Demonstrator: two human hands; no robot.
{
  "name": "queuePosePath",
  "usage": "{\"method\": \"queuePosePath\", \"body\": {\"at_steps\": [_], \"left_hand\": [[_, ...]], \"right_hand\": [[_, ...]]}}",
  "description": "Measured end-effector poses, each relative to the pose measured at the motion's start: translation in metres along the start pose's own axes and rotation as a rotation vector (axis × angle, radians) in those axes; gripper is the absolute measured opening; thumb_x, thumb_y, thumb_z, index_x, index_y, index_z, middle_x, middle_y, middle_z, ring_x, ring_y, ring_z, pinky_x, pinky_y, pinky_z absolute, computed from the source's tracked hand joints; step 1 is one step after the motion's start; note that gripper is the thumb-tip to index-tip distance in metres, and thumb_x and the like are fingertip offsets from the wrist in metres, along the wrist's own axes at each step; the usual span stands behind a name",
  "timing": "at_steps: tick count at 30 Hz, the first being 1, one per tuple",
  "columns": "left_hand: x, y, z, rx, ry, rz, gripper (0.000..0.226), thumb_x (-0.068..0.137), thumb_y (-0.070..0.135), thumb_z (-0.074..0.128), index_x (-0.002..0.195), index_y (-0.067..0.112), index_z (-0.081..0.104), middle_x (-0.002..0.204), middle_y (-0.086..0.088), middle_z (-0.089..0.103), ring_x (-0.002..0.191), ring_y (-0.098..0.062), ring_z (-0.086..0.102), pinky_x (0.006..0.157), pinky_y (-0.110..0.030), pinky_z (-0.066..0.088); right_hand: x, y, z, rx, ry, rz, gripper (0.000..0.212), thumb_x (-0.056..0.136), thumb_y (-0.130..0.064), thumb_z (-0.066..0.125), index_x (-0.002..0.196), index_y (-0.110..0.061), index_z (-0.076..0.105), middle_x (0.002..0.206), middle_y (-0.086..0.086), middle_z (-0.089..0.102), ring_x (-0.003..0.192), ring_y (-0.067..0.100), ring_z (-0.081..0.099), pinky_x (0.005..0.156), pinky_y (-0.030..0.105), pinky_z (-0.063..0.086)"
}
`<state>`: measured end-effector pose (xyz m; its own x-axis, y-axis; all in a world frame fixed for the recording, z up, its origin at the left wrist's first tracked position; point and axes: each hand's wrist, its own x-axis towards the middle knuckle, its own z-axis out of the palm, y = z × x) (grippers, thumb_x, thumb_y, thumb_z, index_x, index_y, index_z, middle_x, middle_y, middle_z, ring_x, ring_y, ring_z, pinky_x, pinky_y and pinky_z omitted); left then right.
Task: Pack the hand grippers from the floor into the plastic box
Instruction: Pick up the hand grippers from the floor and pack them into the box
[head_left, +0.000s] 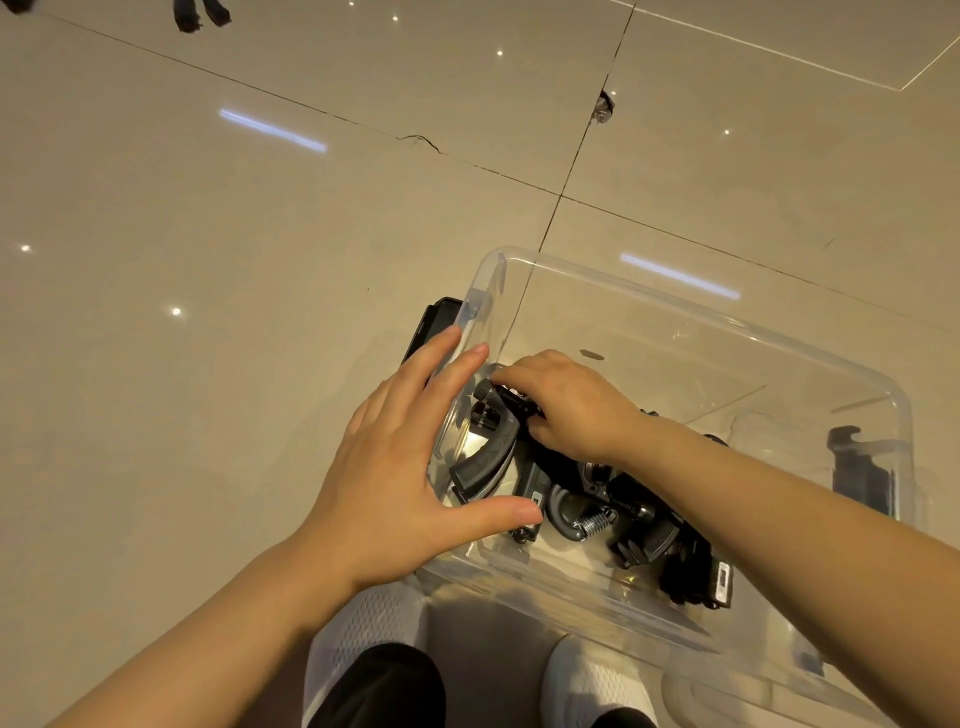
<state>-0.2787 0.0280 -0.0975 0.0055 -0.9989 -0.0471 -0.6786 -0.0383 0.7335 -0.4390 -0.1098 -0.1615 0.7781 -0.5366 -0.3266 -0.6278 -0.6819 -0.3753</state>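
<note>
- An indoor room, its kind unclear — large glossy beige floor tiles (260, 234) reflect ceiling lights
- Dark grout lines, one cracked (421, 141)
- The person wears white socks (369, 623)

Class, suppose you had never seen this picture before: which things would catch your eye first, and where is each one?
First, the two hands at the clear plastic box low in the middle: the left hand spread open against its near-left wall, the right hand inside, gripping a black hand gripper. Next, the dark heap of hand grippers on the box's floor. Far off, at the top left, dark objects lie on the glossy tiled floor.
</note>
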Motion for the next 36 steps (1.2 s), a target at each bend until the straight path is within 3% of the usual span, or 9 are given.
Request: {"method": "queuePosePath", "body": {"at_steps": [8,16,21,25,31,36], "left_hand": [[0.001,0.001,-0.001,0.001,-0.023,-0.01,0.101,0.057,0.085,0.051,0.143,0.049,0.012,0.151,0.03,0.001,0.141,-0.001,0.014,0.111,-0.044,0.026],[0.001,0.0,-0.002,-0.012,-0.039,-0.028,0.101,0.056,0.082,0.053,0.143,0.05,0.013,0.151,0.032,-0.001,0.141,-0.002,0.013,0.111,-0.041,0.024],[0.001,0.001,-0.002,-0.011,-0.039,-0.032,0.1,0.056,0.083,0.051,0.143,0.05,0.013,0.151,0.031,-0.001,0.141,-0.003,0.014,0.111,-0.046,0.026],[0.002,0.002,-0.001,-0.005,-0.041,-0.034,0.1,0.056,0.083,0.05,0.142,0.051,0.011,0.151,0.032,-0.002,0.141,-0.004,0.014,0.11,-0.048,0.027],[0.002,0.003,-0.001,-0.018,-0.036,-0.034,0.099,0.056,0.082,0.052,0.142,0.052,0.013,0.15,0.033,-0.001,0.141,-0.002,0.014,0.11,-0.047,0.027],[0.001,0.002,0.0,-0.004,-0.03,-0.024,0.098,0.057,0.082,0.053,0.142,0.052,0.014,0.15,0.033,-0.001,0.141,-0.001,0.014,0.109,-0.04,0.025]], "right_hand": [[0.01,0.005,-0.004,-0.005,-0.133,-0.032,0.065,0.083,-0.011,0.063,0.142,-0.023,0.039,0.14,0.0,0.046,0.123,0.024,0.044,0.099,0.035,0.038],[0.003,0.008,-0.007,0.097,-0.03,-0.047,0.065,0.078,-0.014,0.068,0.138,-0.025,0.045,0.135,-0.003,0.052,0.12,0.016,0.048,0.093,0.027,0.038],[0.008,0.007,0.0,0.053,-0.148,-0.033,0.064,0.081,-0.019,0.067,0.14,-0.027,0.041,0.139,-0.002,0.047,0.124,0.019,0.045,0.098,0.034,0.039],[0.011,0.008,0.003,0.016,-0.195,-0.031,0.063,0.082,-0.021,0.067,0.138,-0.023,0.038,0.131,0.004,0.053,0.117,0.026,0.049,0.093,0.041,0.042],[0.012,0.013,0.004,0.105,-0.109,-0.003,0.062,0.078,-0.017,0.069,0.135,-0.021,0.045,0.13,0.004,0.056,0.118,0.024,0.051,0.094,0.04,0.043],[0.011,0.014,-0.002,0.047,-0.22,-0.024,0.063,0.085,-0.032,0.066,0.141,-0.026,0.037,0.14,0.001,0.045,0.127,0.021,0.041,0.102,0.037,0.037]]}}
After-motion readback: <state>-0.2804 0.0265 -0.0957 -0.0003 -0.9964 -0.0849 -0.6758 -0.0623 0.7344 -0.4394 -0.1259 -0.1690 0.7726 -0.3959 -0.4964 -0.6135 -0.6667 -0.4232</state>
